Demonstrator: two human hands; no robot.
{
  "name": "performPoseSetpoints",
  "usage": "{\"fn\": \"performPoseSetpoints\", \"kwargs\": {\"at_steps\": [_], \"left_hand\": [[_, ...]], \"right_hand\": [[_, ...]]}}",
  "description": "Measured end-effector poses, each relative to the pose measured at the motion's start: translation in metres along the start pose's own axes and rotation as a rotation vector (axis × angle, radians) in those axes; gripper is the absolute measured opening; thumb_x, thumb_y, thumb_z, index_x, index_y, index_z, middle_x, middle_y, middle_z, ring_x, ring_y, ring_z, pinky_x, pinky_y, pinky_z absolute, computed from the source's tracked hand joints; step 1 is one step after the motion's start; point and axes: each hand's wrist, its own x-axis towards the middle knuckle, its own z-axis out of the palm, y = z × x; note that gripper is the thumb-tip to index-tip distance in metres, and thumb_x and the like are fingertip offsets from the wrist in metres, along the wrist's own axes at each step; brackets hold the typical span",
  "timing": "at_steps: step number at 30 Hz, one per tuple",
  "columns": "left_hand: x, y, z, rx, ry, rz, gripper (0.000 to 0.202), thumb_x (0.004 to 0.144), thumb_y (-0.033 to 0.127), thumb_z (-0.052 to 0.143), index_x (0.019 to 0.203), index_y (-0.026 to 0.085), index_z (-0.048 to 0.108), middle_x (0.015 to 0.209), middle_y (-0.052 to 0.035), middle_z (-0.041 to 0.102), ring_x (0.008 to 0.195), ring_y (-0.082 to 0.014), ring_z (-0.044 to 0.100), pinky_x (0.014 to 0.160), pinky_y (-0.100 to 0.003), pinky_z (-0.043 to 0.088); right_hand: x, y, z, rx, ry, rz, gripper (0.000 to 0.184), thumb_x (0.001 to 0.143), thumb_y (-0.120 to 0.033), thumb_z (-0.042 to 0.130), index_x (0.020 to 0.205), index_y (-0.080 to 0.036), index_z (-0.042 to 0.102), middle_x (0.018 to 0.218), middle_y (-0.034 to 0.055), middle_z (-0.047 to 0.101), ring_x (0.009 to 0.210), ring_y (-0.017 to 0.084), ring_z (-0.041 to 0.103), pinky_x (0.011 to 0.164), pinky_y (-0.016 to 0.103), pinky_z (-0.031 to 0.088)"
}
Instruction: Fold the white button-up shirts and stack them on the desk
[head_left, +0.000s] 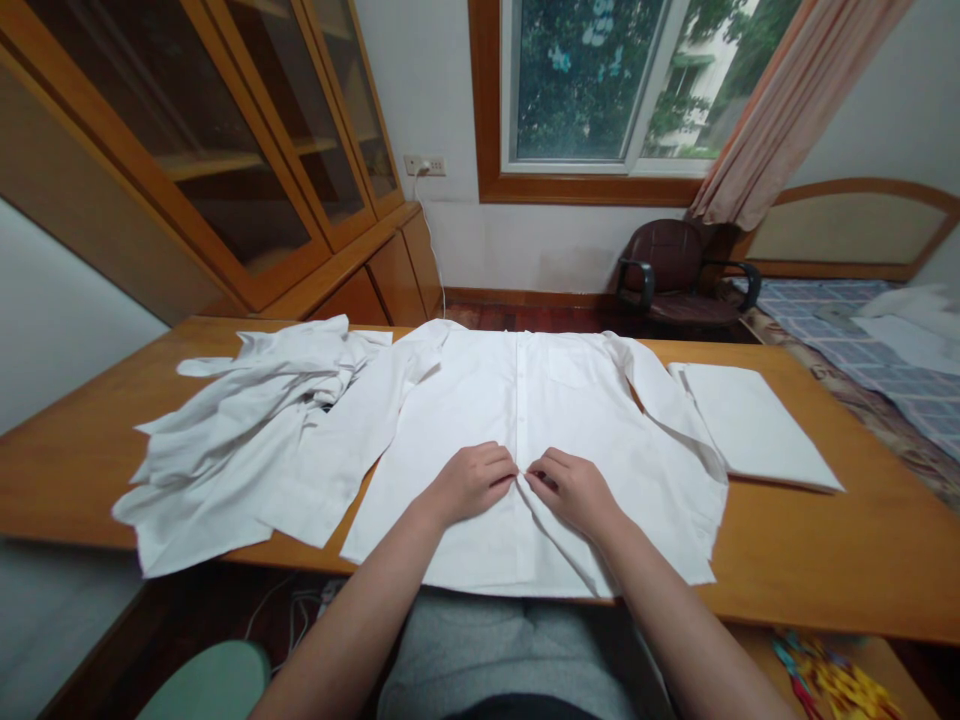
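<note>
A white long-sleeved shirt (465, 410) lies spread front side up on the wooden table, its button strip running down the middle. My left hand (478, 482) pinches the edge of that strip about halfway down. Opposite it, my right hand (571, 488) pinches the other front edge, the fingertips of both hands almost meeting. Below my hands the right front panel is lifted into a slanting fold. Whether a button sits between the fingers is too small to tell. One sleeve stretches left toward a crumpled heap of white shirts (232, 430); the other is bent down at the right.
A neatly folded white garment (757, 420) lies on the table (885, 540) at the right. Beyond are a glass-fronted cabinet (255, 140), an armchair (667, 270) and a bed (862, 310). A green stool (214, 685) stands below at the left, near loose cables.
</note>
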Motion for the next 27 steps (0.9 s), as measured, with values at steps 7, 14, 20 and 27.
{"fn": "performPoseSetpoints", "kwargs": {"at_steps": [7, 14, 20, 27], "left_hand": [[-0.002, -0.002, 0.001, -0.090, 0.019, -0.045, 0.025, 0.085, 0.007, 0.056, 0.097, 0.022, 0.072, 0.098, -0.0043, 0.068, 0.092, -0.0188, 0.062, 0.080, -0.032, 0.051], [-0.003, -0.003, 0.002, -0.135, 0.004, -0.033, 0.034, 0.079, 0.003, 0.055, 0.095, 0.024, 0.076, 0.096, -0.0030, 0.068, 0.088, -0.0177, 0.061, 0.077, -0.031, 0.051], [-0.003, -0.003, 0.002, -0.175, 0.039, -0.054, 0.032, 0.077, 0.002, 0.055, 0.089, 0.023, 0.076, 0.092, -0.0025, 0.068, 0.085, -0.0172, 0.062, 0.077, -0.031, 0.050], [-0.002, -0.006, 0.003, -0.132, 0.070, -0.095, 0.026, 0.085, 0.004, 0.053, 0.089, 0.021, 0.072, 0.091, -0.0031, 0.067, 0.086, -0.0170, 0.063, 0.079, -0.030, 0.051]], "right_hand": [[0.000, 0.002, -0.001, 0.065, -0.049, 0.063, 0.009, 0.094, -0.028, 0.064, 0.094, -0.022, 0.072, 0.087, 0.0020, 0.068, 0.073, 0.014, 0.064, 0.069, 0.025, 0.046], [0.000, 0.003, -0.001, 0.114, -0.078, 0.045, 0.009, 0.093, -0.024, 0.065, 0.096, -0.023, 0.073, 0.088, 0.0021, 0.066, 0.074, 0.014, 0.063, 0.069, 0.026, 0.048], [0.000, 0.005, -0.002, 0.188, -0.090, 0.033, 0.003, 0.090, -0.024, 0.070, 0.092, -0.022, 0.071, 0.085, 0.0019, 0.064, 0.073, 0.014, 0.061, 0.068, 0.026, 0.047], [0.002, 0.011, 0.000, 0.242, -0.139, -0.040, 0.019, 0.079, -0.032, 0.084, 0.080, -0.020, 0.069, 0.076, -0.0002, 0.062, 0.071, 0.015, 0.058, 0.067, 0.026, 0.042]]}}
